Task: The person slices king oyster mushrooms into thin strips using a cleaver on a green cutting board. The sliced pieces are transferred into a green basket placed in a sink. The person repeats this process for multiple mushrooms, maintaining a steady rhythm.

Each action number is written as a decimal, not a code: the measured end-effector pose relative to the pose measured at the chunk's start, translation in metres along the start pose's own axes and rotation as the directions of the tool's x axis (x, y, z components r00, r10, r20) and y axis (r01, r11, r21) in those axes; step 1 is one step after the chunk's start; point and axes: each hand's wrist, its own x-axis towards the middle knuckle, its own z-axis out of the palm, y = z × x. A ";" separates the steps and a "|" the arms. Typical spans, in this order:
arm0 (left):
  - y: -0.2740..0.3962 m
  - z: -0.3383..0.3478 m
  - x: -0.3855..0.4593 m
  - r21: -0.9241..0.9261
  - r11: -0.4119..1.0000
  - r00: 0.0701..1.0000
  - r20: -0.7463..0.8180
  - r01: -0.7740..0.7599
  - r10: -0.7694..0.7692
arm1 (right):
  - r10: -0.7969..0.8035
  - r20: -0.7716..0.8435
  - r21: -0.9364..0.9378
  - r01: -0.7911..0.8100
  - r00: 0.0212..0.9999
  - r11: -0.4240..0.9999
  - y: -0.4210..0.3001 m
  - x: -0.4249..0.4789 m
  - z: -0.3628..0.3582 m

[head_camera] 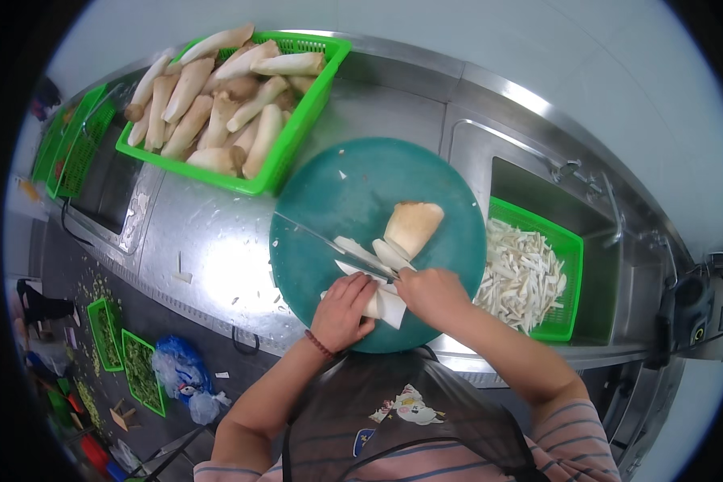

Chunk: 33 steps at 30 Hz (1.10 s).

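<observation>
On the round green cutting board, my left hand presses on pale pieces of king oyster mushroom at the near edge. My right hand grips a kitchen knife, whose blade points to the upper left beside my left fingers. Cut slices lie along the blade. Just beyond them rests a thick mushroom chunk. Part of the blade and of the held pieces is hidden by my hands.
A green basket heaped with whole king oyster mushrooms stands at the upper left of the steel counter. In the right sink, another green basket holds mushroom strips. Baskets of greens and a blue plastic bag sit on the floor.
</observation>
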 end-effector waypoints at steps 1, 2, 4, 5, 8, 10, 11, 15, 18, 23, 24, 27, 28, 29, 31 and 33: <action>0.000 0.001 -0.001 -0.001 1.000 1.000 -0.010 -0.003 0.003 | -0.020 0.009 -0.030 0.020 1.000 0.999 0.001 -0.004 -0.002; -0.001 0.001 -0.002 -0.002 1.000 1.000 -0.020 -0.005 0.005 | -0.040 0.020 -0.061 0.042 0.999 0.997 0.003 -0.007 -0.003; -0.003 0.003 -0.004 -0.002 1.000 0.999 -0.026 -0.021 0.021 | -0.051 0.049 -0.086 0.055 0.997 0.995 0.004 -0.010 -0.002; -0.005 0.006 -0.007 0.000 1.000 0.999 -0.025 -0.027 0.027 | -0.049 0.071 -0.081 0.054 0.996 0.995 0.003 -0.008 0.003; -0.007 0.009 -0.007 -0.021 0.999 0.999 -0.012 -0.037 0.037 | -0.042 0.047 -0.052 0.045 0.998 0.998 -0.001 0.001 0.016; -0.006 0.004 -0.004 -0.027 0.998 0.999 0.000 -0.051 0.051 | -0.037 -0.012 -0.005 0.037 0.999 0.999 0.001 0.009 0.019; -0.004 -0.001 -0.004 -0.026 0.998 0.998 0.007 -0.065 0.065 | -0.028 -0.046 0.028 0.029 0.999 0.999 0.004 0.012 0.019; -0.005 -0.011 -0.015 0.056 0.992 0.994 0.008 -0.112 0.112 | 0.023 -0.124 0.111 -0.009 0.992 0.994 0.009 0.000 0.010; -0.012 -0.007 -0.024 -0.026 0.988 0.988 -0.019 -0.154 0.153 | -0.018 -0.107 0.013 0.020 0.994 1.000 0.011 -0.018 -0.006; -0.005 -0.002 -0.019 -0.060 0.982 0.983 -0.040 -0.179 0.177 | -0.080 -0.039 -0.062 0.077 0.996 0.995 0.009 -0.045 -0.022; -0.005 0.000 -0.020 -0.040 0.984 0.984 -0.049 -0.173 0.171 | -0.080 -0.017 -0.074 0.078 0.997 0.994 0.008 -0.049 -0.023; -0.003 0.002 -0.021 -0.051 0.985 0.986 -0.022 -0.164 0.163 | -0.075 0.013 -0.150 0.076 0.997 0.986 0.008 -0.057 -0.020; -0.003 0.002 -0.021 -0.062 0.984 0.986 -0.021 -0.168 0.167 | -0.068 0.027 -0.127 0.071 0.997 0.989 0.008 -0.058 -0.017; -0.005 0.001 -0.019 -0.073 0.983 0.985 -0.019 -0.171 0.170 | -0.061 0.041 -0.103 0.065 0.997 0.993 0.009 -0.057 -0.012; -0.007 0.001 -0.016 -0.096 0.978 0.983 -0.026 -0.185 0.183 | -0.037 0.068 -0.077 0.042 0.997 0.996 0.011 -0.051 0.001; -0.010 0.002 -0.014 -0.117 0.972 0.979 -0.041 -0.206 0.202 | -0.002 0.091 -0.069 0.008 0.996 0.998 0.009 -0.037 0.018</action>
